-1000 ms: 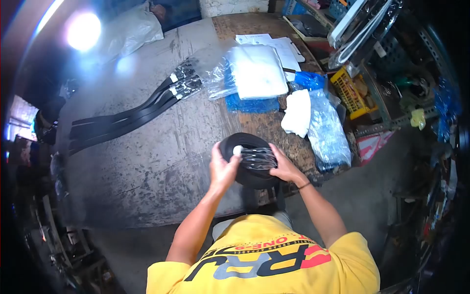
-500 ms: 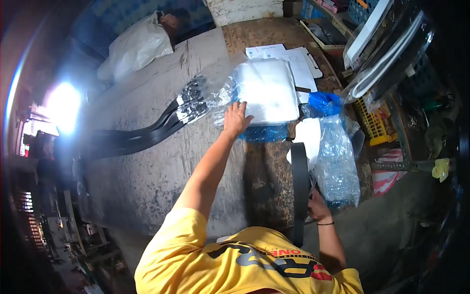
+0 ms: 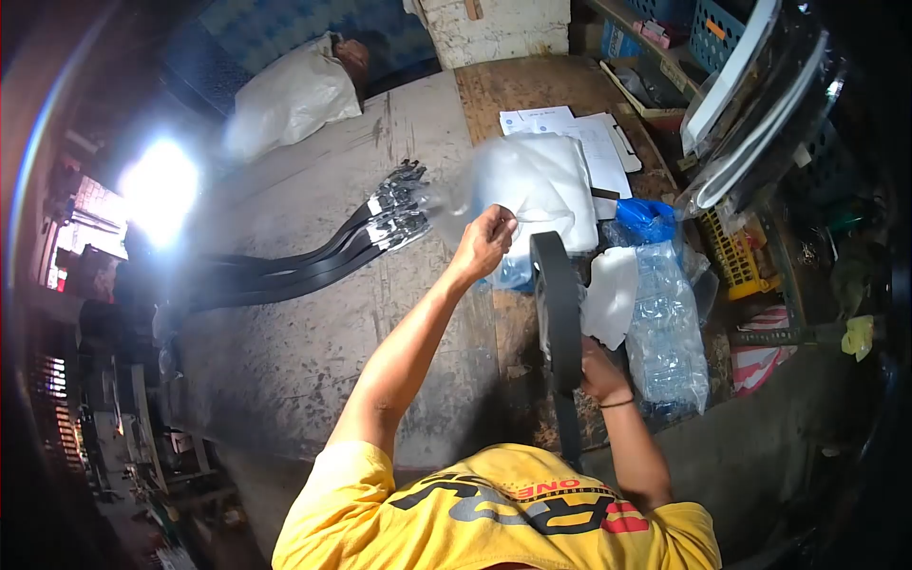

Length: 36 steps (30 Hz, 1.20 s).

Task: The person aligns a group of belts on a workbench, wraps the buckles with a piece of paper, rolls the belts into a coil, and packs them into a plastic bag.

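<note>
My left hand (image 3: 485,243) is closed, pinching the clear plastic at the near left edge of a stack of clear plastic bags (image 3: 546,180). To its right, my right hand (image 3: 602,372) holds a black coiled strap (image 3: 560,309) upright, edge-on to the camera; the coil hides part of its fingers. One length of the strap hangs down toward the yellow shirt. Several long black straps (image 3: 313,273) with clear-wrapped ends lie on the table at the left.
Papers and a clipboard (image 3: 608,152) lie behind the bags. A white piece (image 3: 609,296) and a clear plastic bundle (image 3: 665,328) sit at the right, near a yellow basket (image 3: 731,256). A whitish sack (image 3: 296,100) rests at the back left of the table (image 3: 285,380).
My left hand has gone from spread on the bags to pinching plastic, slightly further right. My right hand has brought the upright coil up and left, nearer the bags.
</note>
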Each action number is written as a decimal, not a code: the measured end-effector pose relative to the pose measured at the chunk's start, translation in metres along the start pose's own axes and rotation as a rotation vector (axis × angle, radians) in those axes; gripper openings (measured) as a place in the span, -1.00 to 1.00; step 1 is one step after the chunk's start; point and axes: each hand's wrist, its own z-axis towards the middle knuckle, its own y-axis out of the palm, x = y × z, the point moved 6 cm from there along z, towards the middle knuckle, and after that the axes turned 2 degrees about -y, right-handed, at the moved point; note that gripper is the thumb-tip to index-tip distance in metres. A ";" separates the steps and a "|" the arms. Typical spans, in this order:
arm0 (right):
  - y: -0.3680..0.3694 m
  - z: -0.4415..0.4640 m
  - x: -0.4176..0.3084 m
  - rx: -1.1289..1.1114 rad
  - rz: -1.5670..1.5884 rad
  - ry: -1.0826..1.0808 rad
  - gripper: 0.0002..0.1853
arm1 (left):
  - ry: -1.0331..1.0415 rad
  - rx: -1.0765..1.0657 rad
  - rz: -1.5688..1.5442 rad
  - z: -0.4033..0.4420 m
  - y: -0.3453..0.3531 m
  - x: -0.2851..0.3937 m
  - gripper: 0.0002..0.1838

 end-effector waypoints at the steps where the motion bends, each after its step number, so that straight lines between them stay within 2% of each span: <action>1: 0.013 -0.001 0.002 0.000 0.170 0.111 -0.47 | 0.024 0.011 -0.002 -0.014 -0.004 0.016 -0.86; 3: 0.015 0.005 0.017 -0.094 0.186 0.083 -0.53 | 0.304 0.046 0.100 -0.054 -0.004 0.054 -0.91; 5: 0.043 -0.005 0.007 -0.123 0.229 0.124 -0.60 | 0.703 -0.187 0.318 -0.108 0.019 0.072 -0.88; 7: 0.046 -0.008 0.011 -0.166 0.198 0.105 -0.67 | 0.725 -0.437 0.289 -0.165 0.036 0.080 -0.83; 9: 0.047 -0.014 0.005 0.000 0.178 0.026 -0.69 | 0.621 -0.366 0.136 -0.195 0.033 0.053 -0.89; 10: 0.054 -0.024 -0.008 -0.011 0.160 -0.037 -0.70 | 0.635 -0.362 0.139 -0.206 0.033 0.034 -0.89; 11: 0.058 -0.026 -0.009 -0.013 0.153 -0.048 -0.70 | 0.353 -0.212 0.045 -0.203 0.024 -0.001 -0.92; 12: 0.066 -0.028 -0.017 -0.086 0.113 -0.189 -0.68 | 0.070 -0.061 -0.053 -0.206 0.015 -0.032 -0.92; 13: 0.074 -0.031 -0.025 -0.161 0.071 -0.327 -0.66 | 0.080 -0.054 -0.059 -0.214 0.018 -0.037 -0.92; 14: 0.077 -0.031 -0.026 -0.200 0.015 -0.423 -0.63 | 0.029 -0.108 -0.136 -0.223 0.028 -0.046 -0.89; 15: 0.069 -0.023 -0.024 -0.130 -0.166 -0.503 -0.59 | -0.026 -0.162 -0.217 -0.234 0.036 -0.052 -0.85; 16: 0.059 -0.015 -0.022 -0.042 -0.380 -0.596 -0.56 | -0.061 -0.305 -0.321 -0.250 0.047 -0.053 -0.83; 17: 0.046 -0.003 -0.020 0.076 -0.644 -0.691 -0.52 | -0.201 -0.461 -0.423 -0.270 0.054 -0.043 -0.82; 19: 0.026 0.017 -0.008 0.280 -1.200 -0.866 -0.45 | -0.247 -0.898 -0.259 -0.311 0.050 -0.052 -0.80; 21: 0.021 0.024 0.009 0.370 -1.440 -0.876 -0.38 | -0.420 -0.869 -0.430 -0.335 0.024 -0.092 -0.77; 22: 0.036 0.014 0.007 0.318 -1.351 -0.604 -0.34 | -0.445 -0.673 -0.464 -0.333 -0.003 -0.092 -0.76; 23: 0.054 -0.002 0.006 0.296 -1.274 -0.334 -0.30 | -0.415 -0.462 -0.452 -0.326 -0.026 -0.100 -0.66; 24: 0.056 -0.002 0.021 0.285 -1.108 -0.433 -0.29 | -0.340 -0.276 -0.411 -0.319 -0.047 -0.109 -0.44; 25: 0.058 -0.003 0.035 0.274 -0.938 -0.524 -0.28 | -0.372 -0.188 -0.501 -0.312 -0.063 -0.112 -0.23; 27: 0.062 0.005 0.075 0.216 -1.006 -0.480 -0.25 | -0.396 0.006 -0.582 -0.294 -0.087 -0.102 -0.19; 28: 0.065 0.011 0.094 0.174 -1.070 -0.468 -0.22 | -0.462 0.081 -0.592 -0.283 -0.096 -0.102 -0.20; 29: 0.067 0.015 0.110 0.132 -1.132 -0.457 -0.19 | -0.539 0.160 -0.624 -0.272 -0.101 -0.122 -0.29; 30: 0.068 0.015 0.121 0.107 -1.162 -0.441 -0.18 | -0.612 0.276 -0.523 -0.271 -0.113 -0.120 -0.48; 31: 0.072 0.014 0.130 0.081 -1.192 -0.426 -0.16 | -0.657 0.362 -0.657 -0.269 -0.114 -0.132 -0.65; 33: 0.088 0.013 0.133 -0.048 -1.296 -0.612 -0.16 | -0.785 0.453 -0.647 -0.277 -0.126 -0.164 -0.71; 34: 0.092 0.015 0.135 -0.051 -1.290 -0.603 -0.16 | -0.795 0.455 -0.643 -0.276 -0.129 -0.185 -0.71; 36: 0.106 0.012 0.133 0.014 -1.406 -0.516 -0.17 | -0.635 0.558 -0.417 -0.273 -0.143 -0.222 -0.69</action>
